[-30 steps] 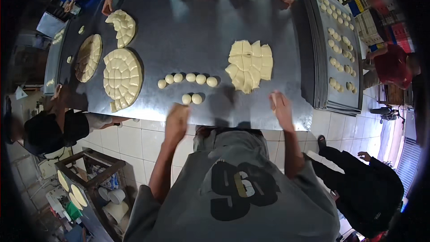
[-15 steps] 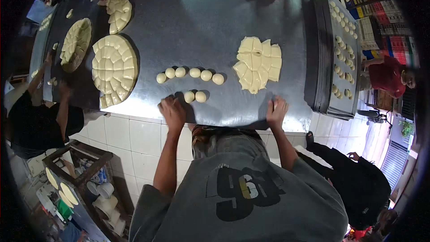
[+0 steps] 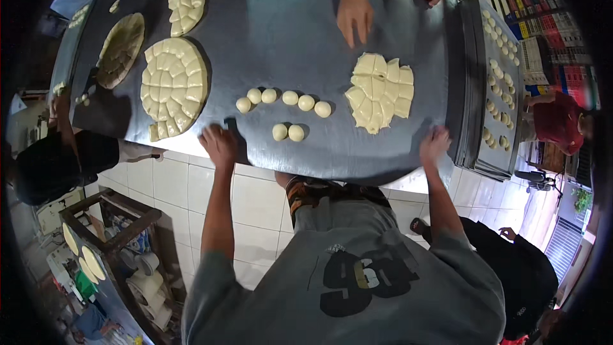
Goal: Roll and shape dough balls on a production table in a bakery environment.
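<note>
My left hand rests palm down near the front edge of the dark metal table, its fingers curled under; whatever lies beneath is hidden. Farther right, my right hand is at the same edge, its fingers smeared by motion. Between my hands and beyond them, a pair of round dough balls sits close together. Behind that pair, several more balls form a curved row. A slab of pale dough, scored into pieces, lies beyond my right hand.
A round of cut dough lies to the left, with a hollow oval dough piece behind it. A co-worker's hand reaches over the far side. Trays of dough balls stand at right; a wooden-framed shelf is at lower left.
My hands have moved apart, the left one leftward and the right one rightward. A co-worker's hand has come in toward the scored slab. The view has shifted slightly.
</note>
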Tool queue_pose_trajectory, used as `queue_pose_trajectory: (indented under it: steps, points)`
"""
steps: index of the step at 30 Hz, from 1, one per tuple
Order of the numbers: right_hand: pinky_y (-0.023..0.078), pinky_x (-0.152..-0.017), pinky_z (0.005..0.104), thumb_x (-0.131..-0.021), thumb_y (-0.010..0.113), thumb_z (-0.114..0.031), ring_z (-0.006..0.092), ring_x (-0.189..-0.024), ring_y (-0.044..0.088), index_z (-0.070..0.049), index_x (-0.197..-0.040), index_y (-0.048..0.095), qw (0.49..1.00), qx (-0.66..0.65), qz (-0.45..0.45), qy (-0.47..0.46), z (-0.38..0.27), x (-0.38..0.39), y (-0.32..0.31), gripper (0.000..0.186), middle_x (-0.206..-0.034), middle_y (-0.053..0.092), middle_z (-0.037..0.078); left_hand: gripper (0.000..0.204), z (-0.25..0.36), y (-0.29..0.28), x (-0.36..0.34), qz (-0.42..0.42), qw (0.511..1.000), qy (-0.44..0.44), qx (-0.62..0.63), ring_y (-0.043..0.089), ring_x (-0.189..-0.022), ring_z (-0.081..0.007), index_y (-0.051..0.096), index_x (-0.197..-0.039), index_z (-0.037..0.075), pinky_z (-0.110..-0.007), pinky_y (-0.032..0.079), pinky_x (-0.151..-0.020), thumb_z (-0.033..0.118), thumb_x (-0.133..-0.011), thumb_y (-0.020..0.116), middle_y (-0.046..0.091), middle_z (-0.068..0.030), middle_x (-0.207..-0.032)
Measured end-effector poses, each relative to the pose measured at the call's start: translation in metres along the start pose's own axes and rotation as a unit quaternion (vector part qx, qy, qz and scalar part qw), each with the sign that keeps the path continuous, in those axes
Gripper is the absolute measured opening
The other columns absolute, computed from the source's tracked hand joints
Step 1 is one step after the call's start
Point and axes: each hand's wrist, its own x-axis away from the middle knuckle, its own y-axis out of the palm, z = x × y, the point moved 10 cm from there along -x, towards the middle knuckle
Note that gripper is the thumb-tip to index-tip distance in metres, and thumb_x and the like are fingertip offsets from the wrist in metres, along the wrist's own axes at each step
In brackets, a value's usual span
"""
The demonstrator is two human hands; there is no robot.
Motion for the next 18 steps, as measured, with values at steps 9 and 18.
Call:
queue_pose_trajectory:
  steps: [9,18]
  points:
    - [0.042,-0.076,0.0436,-0.088,0.059,-0.020,0.0307,-0.083,0.054,-0.002,-0.101,0.056,0.994,-0.058,0.089,0.029,0.001,-0.002,-0.025,0.023,-0.089,0.057,0.013,0.005,0.003,0.011,0.015,-0.011,0.999,0.050,0.017,0.048,-0.082,-0.0306,0.052,-0.087,0.004,-0.041,0.040,-0.077,0.001,-0.083,0.054,0.055,-0.0157,-0.092]
    - [0.046,-0.075,0.0356,-0.083,0.065,-0.010,0.0269,-0.083,0.054,-0.004,-0.106,0.054,0.995,-0.065,0.070,0.010,-0.048,0.068,-0.029,0.026,-0.096,0.055,0.012,0.021,0.058,-0.001,0.060,0.089,0.987,0.059,0.117,0.050,-0.090,-0.0309,0.053,-0.100,0.001,-0.042,0.040,-0.084,0.004,-0.081,0.061,0.053,-0.0152,-0.098]
